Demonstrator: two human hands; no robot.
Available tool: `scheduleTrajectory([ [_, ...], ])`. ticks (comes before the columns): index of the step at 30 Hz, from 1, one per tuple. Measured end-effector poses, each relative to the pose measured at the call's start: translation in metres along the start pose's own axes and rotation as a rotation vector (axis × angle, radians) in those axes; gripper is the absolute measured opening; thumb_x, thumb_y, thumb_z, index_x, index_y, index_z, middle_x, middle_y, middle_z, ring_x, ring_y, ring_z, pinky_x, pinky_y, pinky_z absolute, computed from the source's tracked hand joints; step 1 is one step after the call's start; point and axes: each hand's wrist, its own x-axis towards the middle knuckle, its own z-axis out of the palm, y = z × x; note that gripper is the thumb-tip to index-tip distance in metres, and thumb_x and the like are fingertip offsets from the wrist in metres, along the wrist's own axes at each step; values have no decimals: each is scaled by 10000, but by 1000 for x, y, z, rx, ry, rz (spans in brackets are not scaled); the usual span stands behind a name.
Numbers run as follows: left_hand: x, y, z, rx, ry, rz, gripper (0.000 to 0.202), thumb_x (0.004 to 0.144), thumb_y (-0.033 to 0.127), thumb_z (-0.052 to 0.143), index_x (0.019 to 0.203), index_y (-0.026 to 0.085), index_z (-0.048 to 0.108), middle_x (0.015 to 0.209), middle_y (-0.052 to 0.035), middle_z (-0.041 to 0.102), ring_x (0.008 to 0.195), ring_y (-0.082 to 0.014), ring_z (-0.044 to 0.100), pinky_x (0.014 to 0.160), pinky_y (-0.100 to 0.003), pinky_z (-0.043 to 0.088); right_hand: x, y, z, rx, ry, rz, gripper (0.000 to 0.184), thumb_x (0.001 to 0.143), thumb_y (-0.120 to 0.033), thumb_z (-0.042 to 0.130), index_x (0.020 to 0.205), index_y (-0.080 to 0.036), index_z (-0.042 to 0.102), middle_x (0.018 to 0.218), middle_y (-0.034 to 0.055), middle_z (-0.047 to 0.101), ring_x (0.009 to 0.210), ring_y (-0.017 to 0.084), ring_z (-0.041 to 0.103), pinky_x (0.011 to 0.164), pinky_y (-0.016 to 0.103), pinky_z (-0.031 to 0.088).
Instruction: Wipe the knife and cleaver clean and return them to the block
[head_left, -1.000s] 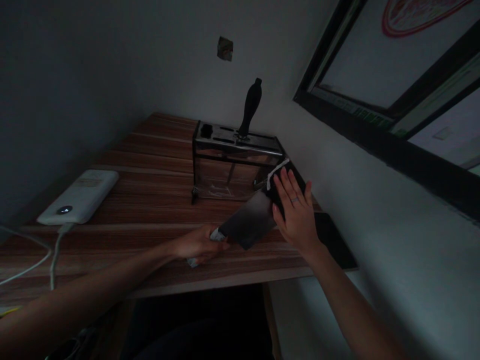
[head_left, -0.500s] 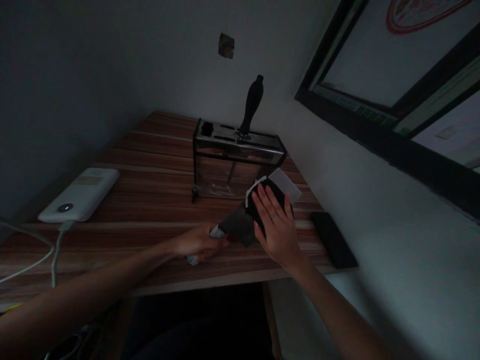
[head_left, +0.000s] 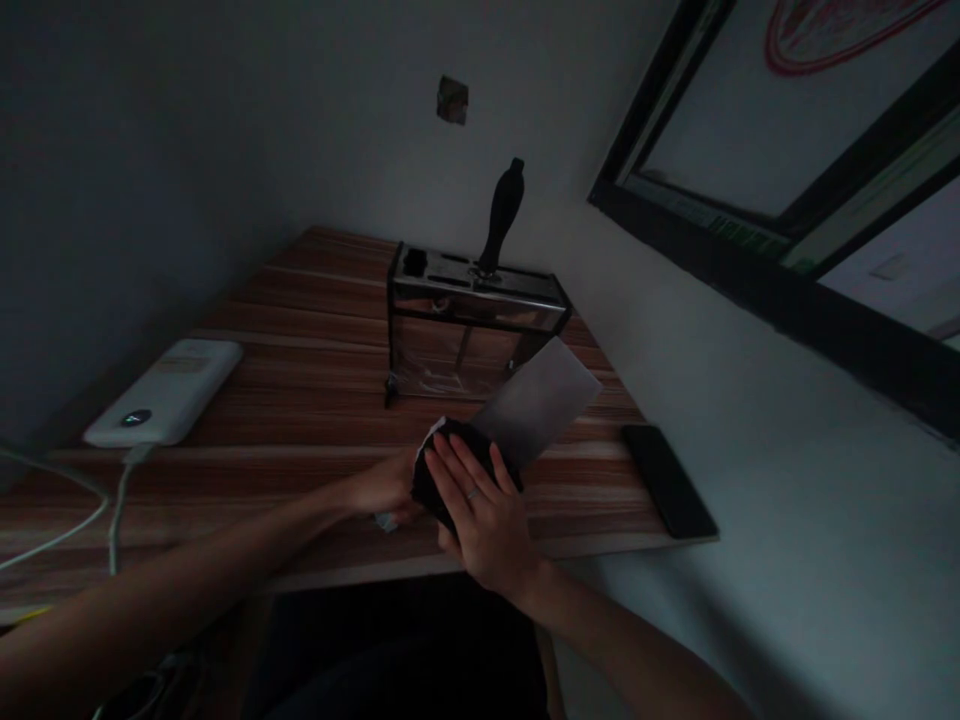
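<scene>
The left hand [head_left: 386,488] holds the knife [head_left: 544,400] by its handle; the fingers are clamped around it, partly hidden by the black cloth [head_left: 426,484]. The pale butt of the handle projects below this hand. The broad blade points away and to the right, its far part uncovered in front of the knife block [head_left: 450,355]. The right hand [head_left: 480,525] lies on the cloth, which covers the handle end of the blade. Three of its fingers extend side by side and the little finger stands apart; from here I cannot tell whether they grip the cloth. The knife is above the worktop [head_left: 315,410]; contact between them cannot be confirmed. A black handle [head_left: 505,210] rises from the block. The power bank [head_left: 165,395], with its cable [head_left: 118,510] connected, is at left; the phone [head_left: 670,480] is at right.
</scene>
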Motion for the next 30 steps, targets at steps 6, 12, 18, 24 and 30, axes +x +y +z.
scheduleTrajectory([
  [6,0,1,1,-3,17,-9,20,592,150,475,591,156,494,320,84,419,249,-43,349,249,-116,233,0,2,-3,4,-7,-13,652,829,-280,449,1415,-92,235,1484,70,234,1389,189,122,1136,445,64],
  [12,0,3,4,-65,-10,-5,29,624,169,499,638,153,518,323,95,405,255,-40,334,260,-124,235,0,2,-4,-16,-27,-3,661,823,-278,451,1420,-105,226,1486,58,231,1390,184,118,1133,443,102],
  [18,-1,8,5,-49,-9,-23,34,647,171,495,620,155,509,316,88,415,255,-42,346,256,-122,238,-2,3,-3,5,-31,10,660,831,-284,458,1423,-117,217,1493,43,198,1394,162,82,1135,412,-30],
  [24,2,6,4,-45,-41,-4,194,704,237,511,533,155,468,306,75,404,246,-33,332,252,-118,227,-3,10,-1,-11,-20,3,670,830,-298,452,1430,-141,200,1479,32,251,1391,162,109,1135,430,-5],
  [30,2,7,5,-87,-50,18,236,685,285,577,533,155,453,320,85,392,249,-34,322,256,-130,240,-1,19,-5,-40,-4,10,626,850,-300,427,1424,-153,226,1467,30,289,1380,173,168,1137,444,48],
])
